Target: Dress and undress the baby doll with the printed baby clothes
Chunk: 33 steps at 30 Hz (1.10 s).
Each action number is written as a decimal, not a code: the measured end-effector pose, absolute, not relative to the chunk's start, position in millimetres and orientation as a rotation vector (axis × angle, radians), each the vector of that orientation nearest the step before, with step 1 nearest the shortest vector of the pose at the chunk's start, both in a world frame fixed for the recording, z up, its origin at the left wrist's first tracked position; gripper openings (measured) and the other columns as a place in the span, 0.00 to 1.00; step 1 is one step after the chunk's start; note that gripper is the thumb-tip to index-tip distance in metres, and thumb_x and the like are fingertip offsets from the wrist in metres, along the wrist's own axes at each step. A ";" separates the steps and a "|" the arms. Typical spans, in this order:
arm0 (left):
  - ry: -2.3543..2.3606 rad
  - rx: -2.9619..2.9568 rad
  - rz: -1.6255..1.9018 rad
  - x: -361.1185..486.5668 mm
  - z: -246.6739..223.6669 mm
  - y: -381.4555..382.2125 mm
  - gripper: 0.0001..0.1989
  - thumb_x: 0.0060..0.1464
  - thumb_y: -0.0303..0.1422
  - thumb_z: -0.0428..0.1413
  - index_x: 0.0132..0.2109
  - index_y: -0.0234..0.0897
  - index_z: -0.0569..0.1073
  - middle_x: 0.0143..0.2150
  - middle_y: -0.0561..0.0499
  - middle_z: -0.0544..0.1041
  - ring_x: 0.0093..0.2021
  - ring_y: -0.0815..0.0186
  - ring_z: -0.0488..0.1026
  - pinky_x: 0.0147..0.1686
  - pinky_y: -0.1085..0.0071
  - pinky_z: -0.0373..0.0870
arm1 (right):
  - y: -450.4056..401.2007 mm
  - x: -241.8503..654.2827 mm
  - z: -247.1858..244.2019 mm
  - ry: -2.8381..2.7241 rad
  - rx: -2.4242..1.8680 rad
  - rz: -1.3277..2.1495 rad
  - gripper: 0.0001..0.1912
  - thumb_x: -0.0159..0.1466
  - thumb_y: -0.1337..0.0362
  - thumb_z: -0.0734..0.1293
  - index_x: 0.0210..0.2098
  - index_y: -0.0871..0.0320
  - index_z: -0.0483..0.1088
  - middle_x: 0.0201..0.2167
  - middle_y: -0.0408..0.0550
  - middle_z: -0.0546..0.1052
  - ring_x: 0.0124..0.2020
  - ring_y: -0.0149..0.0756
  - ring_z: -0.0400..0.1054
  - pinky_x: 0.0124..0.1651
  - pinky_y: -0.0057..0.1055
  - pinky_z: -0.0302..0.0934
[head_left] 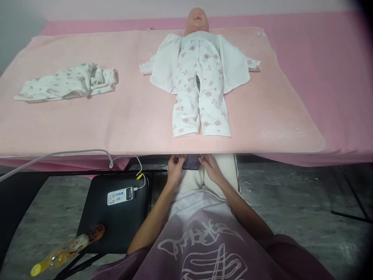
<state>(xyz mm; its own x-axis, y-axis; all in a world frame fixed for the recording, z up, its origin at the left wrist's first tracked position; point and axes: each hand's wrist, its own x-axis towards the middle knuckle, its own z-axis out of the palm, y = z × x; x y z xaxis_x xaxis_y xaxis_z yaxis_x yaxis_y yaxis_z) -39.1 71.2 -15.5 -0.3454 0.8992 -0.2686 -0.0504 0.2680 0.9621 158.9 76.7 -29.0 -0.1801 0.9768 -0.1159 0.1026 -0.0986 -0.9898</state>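
Over my lap, just under the table's front edge, my left hand [176, 165] and my right hand [209, 165] grip a dark phone [191, 162] from its two sides. The fingers of both hands are closed on it, and the table edge hides part of them. On the table beyond lies a baby doll [197, 21], head away from me. White baby pants [201, 77] with pink prints lie along its front, over a white top [166, 66] with spread sleeves. To the left rests a folded white garment [65, 82] with green and grey prints.
A pink mat [131, 124] covers the table over a darker pink cloth [329, 77]. At lower left, a black chair [116, 225] carries a white power bank [120, 195] with a cable [78, 151] running up to the table edge. A yellow-capped bottle [67, 251] lies there too.
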 end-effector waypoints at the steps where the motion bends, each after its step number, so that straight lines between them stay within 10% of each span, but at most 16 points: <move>1: 1.587 0.815 1.243 -38.7 -16.3 72.0 0.17 0.56 0.43 0.71 0.34 0.40 0.73 0.34 0.54 0.72 0.35 0.67 0.68 0.40 0.69 0.66 | 76.8 158.8 -29.0 -1.363 -1.264 1.382 0.15 0.75 0.47 0.67 0.45 0.52 0.69 0.41 0.48 0.79 0.42 0.44 0.75 0.51 0.42 0.68; 33: 1.502 0.981 1.256 -42.6 -5.5 57.0 0.17 0.51 0.38 0.74 0.41 0.42 0.75 0.41 0.52 0.73 0.41 0.63 0.68 0.47 0.68 0.64 | 74.7 148.9 -25.8 -1.390 -1.391 1.234 0.19 0.72 0.43 0.71 0.43 0.51 0.68 0.38 0.49 0.79 0.38 0.45 0.74 0.42 0.41 0.69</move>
<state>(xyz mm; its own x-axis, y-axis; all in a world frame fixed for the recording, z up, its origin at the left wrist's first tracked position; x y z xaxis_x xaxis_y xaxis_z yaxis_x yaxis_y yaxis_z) -42.6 57.0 -5.5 -0.2631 0.9526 -0.1528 0.0179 0.1631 0.9864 148.9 74.7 -25.8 -0.0784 0.9921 -0.0978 0.2150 -0.0790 -0.9734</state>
